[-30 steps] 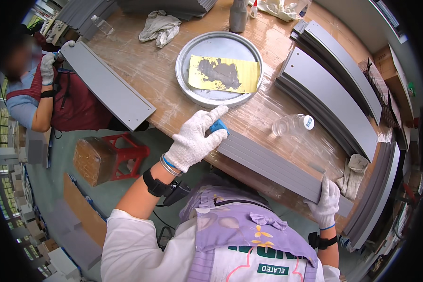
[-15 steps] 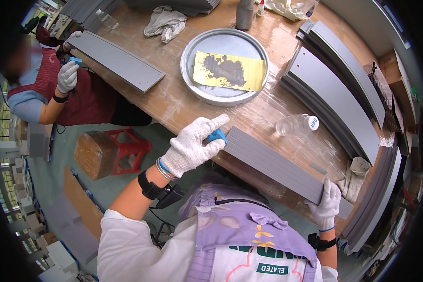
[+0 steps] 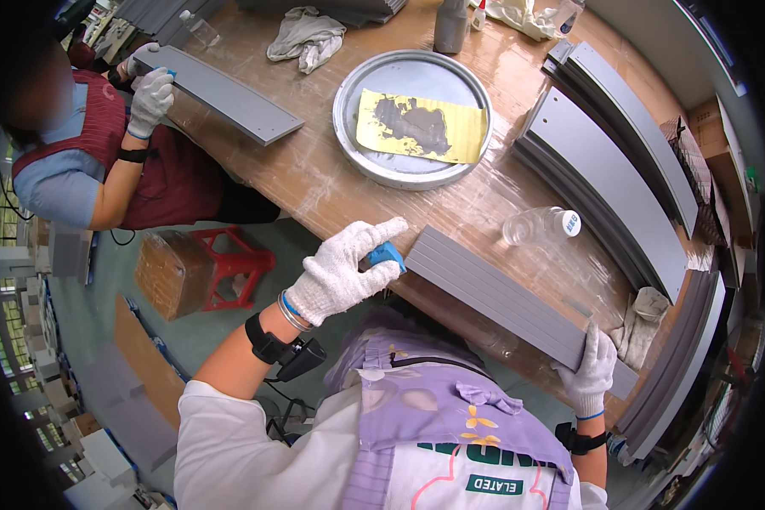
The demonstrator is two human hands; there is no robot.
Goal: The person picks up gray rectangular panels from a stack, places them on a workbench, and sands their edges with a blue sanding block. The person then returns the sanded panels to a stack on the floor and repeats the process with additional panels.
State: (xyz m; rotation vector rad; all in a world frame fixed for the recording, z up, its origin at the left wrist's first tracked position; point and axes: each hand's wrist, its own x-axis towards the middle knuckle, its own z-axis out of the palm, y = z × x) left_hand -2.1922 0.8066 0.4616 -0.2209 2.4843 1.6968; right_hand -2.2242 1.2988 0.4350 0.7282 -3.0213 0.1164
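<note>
A grooved grey panel [image 3: 501, 297] lies along the table's near edge. Its right end is gripped by my right hand [image 3: 588, 371], gloved in white, with the fingers wrapped over the edge. Just off the panel's left end, my gloved left hand [image 3: 342, 270] pinches a small blue block [image 3: 387, 256] between thumb and fingers, its index finger stretched out. A slight gap shows between the block and the panel.
A round metal lid [image 3: 348, 157] carries a yellow sheet [image 3: 467, 136] smeared with grey paste. Clear bottles [image 3: 531, 228], a rag [image 3: 642, 327] and stacked grey panels [image 3: 603, 183] stand to the right. At left a co-worker [image 3: 76, 144] handles another grey panel [image 3: 225, 93]; a red stool [image 3: 238, 263] is below.
My left hand has drawn slightly left, taking the blue block away from the panel's end. My right hand stays put. The co-worker's hand has moved right, over onto their own panel.
</note>
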